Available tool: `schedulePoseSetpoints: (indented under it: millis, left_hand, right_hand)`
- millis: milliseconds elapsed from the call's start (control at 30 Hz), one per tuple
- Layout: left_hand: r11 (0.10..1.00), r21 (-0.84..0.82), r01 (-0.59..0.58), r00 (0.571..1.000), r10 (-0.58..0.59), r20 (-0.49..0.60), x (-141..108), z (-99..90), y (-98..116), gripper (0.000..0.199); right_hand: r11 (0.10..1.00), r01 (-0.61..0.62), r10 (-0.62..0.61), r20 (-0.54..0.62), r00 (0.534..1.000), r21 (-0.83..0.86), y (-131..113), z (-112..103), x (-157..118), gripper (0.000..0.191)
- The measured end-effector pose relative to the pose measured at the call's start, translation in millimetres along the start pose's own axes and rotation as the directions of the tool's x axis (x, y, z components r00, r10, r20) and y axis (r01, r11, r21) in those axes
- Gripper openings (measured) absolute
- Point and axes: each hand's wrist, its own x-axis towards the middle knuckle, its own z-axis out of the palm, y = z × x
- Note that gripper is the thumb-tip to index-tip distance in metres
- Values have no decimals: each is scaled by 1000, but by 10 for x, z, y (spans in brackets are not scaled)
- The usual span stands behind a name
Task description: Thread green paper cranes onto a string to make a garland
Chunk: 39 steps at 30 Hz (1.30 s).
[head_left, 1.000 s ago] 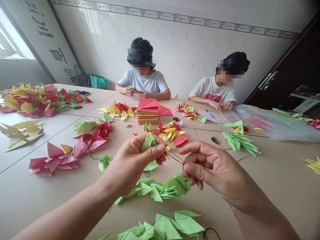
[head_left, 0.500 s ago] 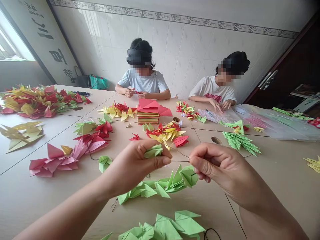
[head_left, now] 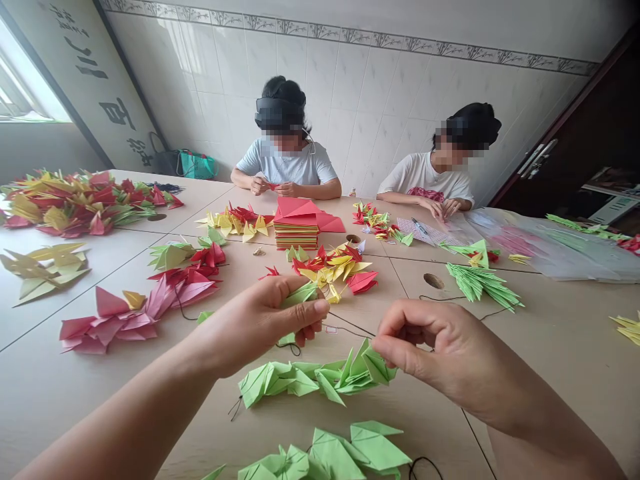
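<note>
My left hand pinches a green paper origami crane between thumb and fingers. A thin black thread runs from that crane toward my right hand, whose thumb and forefinger are pinched together. Those fingertips sit just above a strand of green origami cranes lying on the beige table. The thread's end is hidden at the fingertips. Another heap of green cranes lies nearer me at the bottom edge of the view.
Piles of red, yellow and pink cranes cover the table's left and middle, beside a stack of coloured paper. Two seated people fold paper across the table. A plastic sheet lies at right.
My right hand has dropped lower and closer to the green strand. The thread has gone from taut to slacker. The crane in my left hand has turned, and the strand has shifted slightly.
</note>
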Motion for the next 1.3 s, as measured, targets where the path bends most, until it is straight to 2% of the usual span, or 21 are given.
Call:
schedulePoseSetpoints:
  millis: [67,167,233,300,367,433,533,567,633,700,733,767,800,900,933,967,1033,1100,1133,1233,1300]
  left_hand:
    - [999,-54,1,1000,-2,-13,-5,1,-10,29]
    - [1000,9,-6,996,7,-85,-19,17,1,26]
    - [998,58,-10,995,15,-100,-24,30,23,25]
    - [997,73,-8,997,13,-76,-19,41,40,28]
    - [997,73,-5,998,10,-56,-5,49,38,28]
    - [998,67,-11,999,14,-53,10,49,21,25]
    - [999,52,-8,999,11,-41,16,43,2,20]
    - [998,60,-9,999,11,-36,12,43,4,21]
    - [994,108,-18,999,22,-33,3,50,17,24]
    - [987,158,-32,998,39,-41,-2,62,33,27]
    - [985,169,-33,998,41,-48,-2,69,38,27]
    - [986,167,-30,998,40,-55,1,75,40,27]
    - [987,156,-27,997,37,-60,5,79,39,27]
    - [992,123,-17,999,23,-48,14,84,34,30]
    - [993,119,-19,999,24,-40,14,85,34,31]
    - [993,119,-24,999,28,-33,12,86,36,32]
    - [992,121,-37,999,40,-24,7,94,40,33]
    - [992,120,-43,999,46,-23,5,104,36,33]
    - [993,112,-39,999,42,-25,7,109,29,32]
    - [997,69,-26,999,28,-33,19,114,-6,30]
    - [999,26,-27,999,28,-30,27,109,-20,29]
  right_hand:
    - [999,-20,19,-25,1000,-37,2,16,7,26]
    - [998,-48,45,-69,997,-45,-5,27,16,25]
    - [1000,-16,13,-125,992,-24,-18,17,16,24]
    - [997,67,-61,-164,985,26,-34,-4,10,25]
    - [987,126,-114,-117,987,99,-42,-26,-3,25]
    - [985,114,-116,4,993,129,-32,-35,-16,24]
    - [998,59,-60,96,994,12,1,-12,-17,22]
    - [998,47,-43,75,996,-44,9,4,-11,22]
    - [991,36,-43,-50,998,-126,9,36,3,23]
    - [989,57,-85,-209,974,-133,-12,53,8,23]
    - [991,84,-107,-249,963,-99,-25,53,6,23]
    - [993,111,-120,-240,963,-50,-36,48,1,23]
    - [992,127,-125,-183,975,2,-43,41,-5,23]
    - [997,80,-81,51,995,17,-30,26,-14,22]
    - [998,57,-55,65,996,-37,-22,29,-11,21]
    - [995,40,-37,30,999,-96,-17,35,-6,21]
    - [988,33,-53,-126,991,-154,-27,46,2,22]
    - [992,84,-104,-223,969,-98,-60,47,-2,22]
    - [992,115,-123,-203,971,-47,-77,43,-8,22]
    - [995,99,-99,38,994,5,-90,29,-28,22]
    - [995,53,-49,49,998,-83,-61,34,-31,21]
